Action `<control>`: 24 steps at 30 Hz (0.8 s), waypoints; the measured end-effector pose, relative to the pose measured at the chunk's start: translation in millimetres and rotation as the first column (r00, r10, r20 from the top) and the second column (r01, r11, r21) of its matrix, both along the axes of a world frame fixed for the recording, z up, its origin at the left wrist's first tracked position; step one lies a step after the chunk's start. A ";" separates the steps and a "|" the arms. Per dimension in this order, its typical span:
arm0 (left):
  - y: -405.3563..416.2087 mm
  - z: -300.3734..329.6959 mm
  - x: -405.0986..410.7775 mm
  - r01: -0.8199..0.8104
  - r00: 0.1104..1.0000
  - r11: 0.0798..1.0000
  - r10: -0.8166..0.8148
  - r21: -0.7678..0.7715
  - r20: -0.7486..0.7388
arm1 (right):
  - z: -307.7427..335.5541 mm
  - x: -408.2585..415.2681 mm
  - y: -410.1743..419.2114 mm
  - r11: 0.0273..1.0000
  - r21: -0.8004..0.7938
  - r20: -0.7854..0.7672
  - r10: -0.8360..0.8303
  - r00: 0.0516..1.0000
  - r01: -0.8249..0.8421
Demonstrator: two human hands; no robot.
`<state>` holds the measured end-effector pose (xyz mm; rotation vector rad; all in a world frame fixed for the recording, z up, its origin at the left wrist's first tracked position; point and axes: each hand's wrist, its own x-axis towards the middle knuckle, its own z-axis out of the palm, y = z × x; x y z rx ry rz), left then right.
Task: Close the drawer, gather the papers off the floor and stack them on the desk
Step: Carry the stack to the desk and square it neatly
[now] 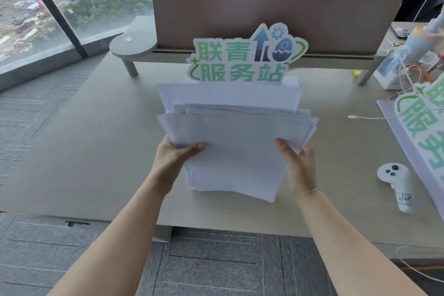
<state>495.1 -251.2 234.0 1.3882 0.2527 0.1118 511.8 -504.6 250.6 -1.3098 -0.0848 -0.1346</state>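
A thick, uneven stack of white papers [236,132] is held above the grey desk [101,151], with a green-lettered cutout sign [242,60] sticking up from its far end. My left hand [176,158] grips the stack's left side, thumb on top. My right hand [296,163] grips the right side the same way. The sheets are fanned and misaligned, and the near edges droop toward the desk. The drawer is hidden from view.
A brown divider panel [276,19] and a low grey shelf [134,44] stand at the desk's back. A white controller [396,185], a white cable [367,117], another green sign [422,127] and clutter lie right. People stand behind the divider. Carpet floor lies left and below.
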 end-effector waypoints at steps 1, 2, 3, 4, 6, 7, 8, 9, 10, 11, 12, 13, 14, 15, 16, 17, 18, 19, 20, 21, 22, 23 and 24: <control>-0.8 -1.9 -1.7 0.004 1.000 1.000 -0.004 -0.011 -0.008 | -4.2 -0.9 -0.8 1.000 -0.006 -0.025 0.013 1.000 -0.013; -3.1 -4.1 -2.8 0.005 1.000 1.000 -0.005 -0.011 -0.015 | -8.0 -1.4 -0.5 1.000 -0.008 -0.042 0.016 0.999 -0.017; -6.7 -6.0 -3.5 0.010 1.000 1.000 -0.010 -0.006 -0.020 | -11.5 -1.5 0.6 1.000 -0.005 -0.058 0.009 0.998 -0.010; -11.0 -7.8 -3.5 0.014 1.000 1.000 -0.014 -0.004 -0.025 | -14.2 -1.6 2.7 1.000 0.006 -0.072 -0.005 0.997 0.005; -19.1 -10.0 -3.0 0.017 0.999 1.000 -0.018 -0.015 -0.037 | -17.9 -1.9 8.0 0.999 0.026 -0.097 -0.033 0.995 0.035; -21.7 -11.3 -2.6 0.016 0.999 1.000 -0.017 -0.018 -0.043 | -18.3 -2.8 11.0 0.999 0.023 -0.100 -0.038 0.994 0.040; -23.2 -11.8 -2.3 0.012 0.999 1.000 -0.013 -0.019 -0.046 | -18.0 -4.0 13.5 0.999 0.019 -0.097 -0.040 0.995 0.042; -23.8 -11.4 -2.2 0.002 0.999 1.000 -0.003 -0.016 -0.045 | -17.1 -4.8 15.1 0.998 0.018 -0.091 -0.051 0.995 0.053; -23.9 -10.3 -1.6 -0.010 0.999 1.000 0.009 -0.017 -0.038 | -16.0 -4.5 15.4 0.997 0.021 -0.087 -0.072 0.994 0.074; -24.0 -8.3 -0.7 -0.022 0.999 0.999 0.021 -0.024 -0.027 | -14.5 -3.8 14.7 0.995 0.026 -0.080 -0.094 0.992 0.097; -24.3 -5.5 0.7 -0.032 0.999 0.999 0.032 -0.033 -0.015 | -13.2 -2.3 14.0 0.993 0.034 -0.071 -0.109 0.991 0.112; -24.8 -1.8 2.3 -0.041 0.999 0.998 0.041 -0.039 0.000 | -12.2 -0.6 13.4 0.992 0.050 -0.059 -0.115 0.992 0.118; -24.4 0.8 4.1 -0.050 0.999 0.998 0.050 -0.040 0.019 | -12.0 0.9 13.5 0.991 0.068 -0.044 -0.113 0.993 0.116; -23.9 2.5 5.5 -0.053 0.998 0.998 0.054 -0.039 0.038 | -12.7 1.7 14.0 0.991 0.077 -0.033 -0.105 0.994 0.107; -23.0 2.1 6.2 -0.046 0.998 0.998 0.048 -0.033 0.047 | -14.8 1.2 14.7 0.993 0.072 -0.033 -0.089 0.996 0.091; -21.9 -0.4 5.4 -0.026 0.999 0.999 0.027 -0.022 0.043 | -18.0 -0.7 15.5 0.996 0.049 -0.045 -0.065 0.997 0.068; -20.7 -5.6 3.4 0.002 1.000 1.000 -0.002 -0.008 0.020 | -22.8 -3.5 16.0 0.999 0.013 -0.064 -0.043 0.997 0.044; -20.0 -11.8 0.3 0.028 0.999 1.000 -0.028 0.006 -0.017 | -28.8 -6.2 16.0 0.999 -0.026 -0.087 -0.027 0.996 0.025; -19.6 -17.9 -2.6 0.046 0.997 0.999 -0.044 0.025 -0.062 | -35.1 -8.0 15.8 0.998 -0.056 -0.111 -0.020 0.994 0.014; -19.3 -23.2 -4.6 0.053 0.994 0.997 -0.048 0.049 -0.102 | -40.0 -9.3 15.4 0.997 -0.078 -0.133 -0.026 0.991 0.016; -19.1 -27.7 -5.8 0.048 0.991 0.996 -0.038 0.074 -0.130 | -42.8 -9.8 15.2 0.995 -0.093 -0.147 -0.039 0.988 0.025; -19.8 -30.6 -5.9 0.035 0.989 0.995 -0.020 0.096 -0.147 | -44.1 -9.8 15.0 0.995 -0.099 -0.152 -0.048 0.987 0.034; -20.9 -32.0 -5.8 0.017 0.987 0.994 0.000 0.110 -0.159 | -44.7 -9.4 14.9 0.994 -0.099 -0.154 -0.053 0.987 0.038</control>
